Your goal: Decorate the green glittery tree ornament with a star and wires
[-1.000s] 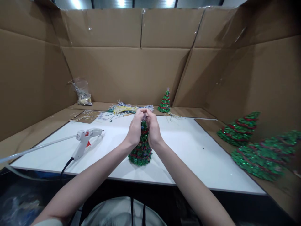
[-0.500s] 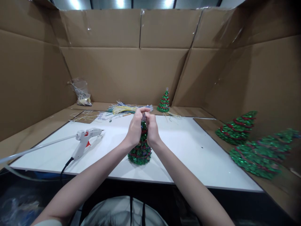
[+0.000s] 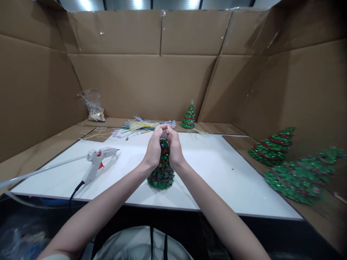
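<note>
A small green tinsel tree (image 3: 162, 175) with red garland stands upright on the white board (image 3: 211, 169), near its front middle. Around its upper part, my left hand (image 3: 154, 147) is on the left side and my right hand (image 3: 175, 148) on the right. The fingers of both hands come together at the clear star (image 3: 164, 134) on top, closed round it. The fingertips are partly hidden behind the star and the thumbs.
A white glue gun (image 3: 99, 160) with its cord lies at left. Behind are wire bundles (image 3: 143, 125), a plastic bag (image 3: 94, 108) and a small tree (image 3: 189, 117). Two larger trees (image 3: 273, 147) lean at right by the cardboard wall (image 3: 311, 90).
My right hand's fingers have shifted slightly left and up, closer to my left fingers at the star. The tree stands in the same place.
</note>
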A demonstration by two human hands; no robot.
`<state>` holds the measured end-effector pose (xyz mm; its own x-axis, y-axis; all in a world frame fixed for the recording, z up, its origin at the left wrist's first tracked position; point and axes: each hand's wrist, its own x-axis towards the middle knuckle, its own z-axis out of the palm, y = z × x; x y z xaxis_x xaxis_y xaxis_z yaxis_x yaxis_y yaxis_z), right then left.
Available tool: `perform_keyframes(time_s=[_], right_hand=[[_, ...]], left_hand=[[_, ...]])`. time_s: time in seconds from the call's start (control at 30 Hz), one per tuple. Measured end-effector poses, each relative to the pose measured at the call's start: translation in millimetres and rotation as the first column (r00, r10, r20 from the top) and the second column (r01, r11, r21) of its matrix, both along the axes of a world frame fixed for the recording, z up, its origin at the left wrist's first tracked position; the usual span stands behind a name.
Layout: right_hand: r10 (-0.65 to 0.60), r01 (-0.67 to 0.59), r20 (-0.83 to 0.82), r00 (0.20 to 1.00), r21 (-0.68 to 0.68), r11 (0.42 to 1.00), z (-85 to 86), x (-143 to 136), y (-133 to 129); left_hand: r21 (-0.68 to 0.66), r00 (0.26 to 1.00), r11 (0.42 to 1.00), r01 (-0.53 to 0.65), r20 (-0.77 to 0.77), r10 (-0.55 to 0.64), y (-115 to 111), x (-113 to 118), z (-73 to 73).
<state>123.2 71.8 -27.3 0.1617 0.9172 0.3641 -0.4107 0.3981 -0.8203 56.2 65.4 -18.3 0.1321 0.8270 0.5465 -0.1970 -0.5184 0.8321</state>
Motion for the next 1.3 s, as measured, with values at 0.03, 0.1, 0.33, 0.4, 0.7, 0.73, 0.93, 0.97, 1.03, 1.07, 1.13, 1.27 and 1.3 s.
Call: perform_keyframes(time_s=[0.03,0.1,0.33,0.4,0.7,0.73,0.93,0.97,1.03,1.07,1.13,1.27,1.3], right_hand=[[0.003,-0.003,-0.008,1.0,0.004,1.0,0.4,-0.2,-0.3],[0.013,-0.013,-0.012,1.0,0.008,1.0,0.5,-0.2,-0.3],[-0.009,0.009,0.063,0.998,0.002,1.0,-1.2,1.0,-1.7],[-0.035,0.036,0.084,0.996,-0.001,0.999,-0.7,0.8,-2.8],[-0.077,0.076,0.102,0.992,0.007,0.997,0.9,-0.4,-0.3],[-0.078,0.078,0.108,0.991,0.011,0.997,0.8,-0.3,-0.2],[-0.101,0.097,0.137,0.985,0.029,0.995,0.3,0.3,-0.2],[-0.102,0.099,0.14,0.985,0.033,0.995,0.0,0.3,0.0],[-0.103,0.099,0.146,0.984,0.036,0.994,-0.6,0.3,0.7],[-0.104,0.1,0.146,0.984,0.034,0.994,-1.0,0.3,1.1],[-0.105,0.101,0.142,0.984,0.029,0.994,-1.8,0.3,2.0],[-0.107,0.104,0.129,0.986,0.029,0.994,-2.3,0.0,3.2],[-0.106,0.103,0.127,0.986,0.03,0.994,-2.2,-0.2,3.2]], left_hand=[[0.0,1.0,1.0,-0.004,0.006,0.004,-0.2,0.3,0.2],[0.002,1.0,1.0,-0.006,0.009,0.006,-0.4,0.5,0.2],[0.002,0.999,1.0,-0.017,-0.035,0.017,-0.6,-0.6,-0.7],[0.002,0.998,1.0,-0.027,-0.049,0.027,-0.8,-0.4,0.0],[0.027,0.994,0.998,-0.058,-0.089,0.061,-0.4,0.8,2.0],[0.029,0.994,0.998,-0.06,-0.09,0.062,0.0,1.1,1.9],[0.042,0.994,0.997,-0.058,-0.091,0.062,1.5,3.3,2.2],[0.045,0.994,0.997,-0.056,-0.089,0.059,1.5,3.4,2.5],[0.051,0.995,0.997,-0.05,-0.085,0.054,1.4,3.2,3.0],[0.053,0.995,0.998,-0.046,-0.083,0.05,1.5,2.9,3.2],[0.055,0.996,0.998,-0.038,-0.079,0.043,2.0,2.3,3.1],[0.05,0.998,0.999,-0.019,-0.067,0.022,3.2,1.4,1.7],[0.047,0.998,0.999,-0.016,-0.065,0.019,3.3,1.3,1.3]])
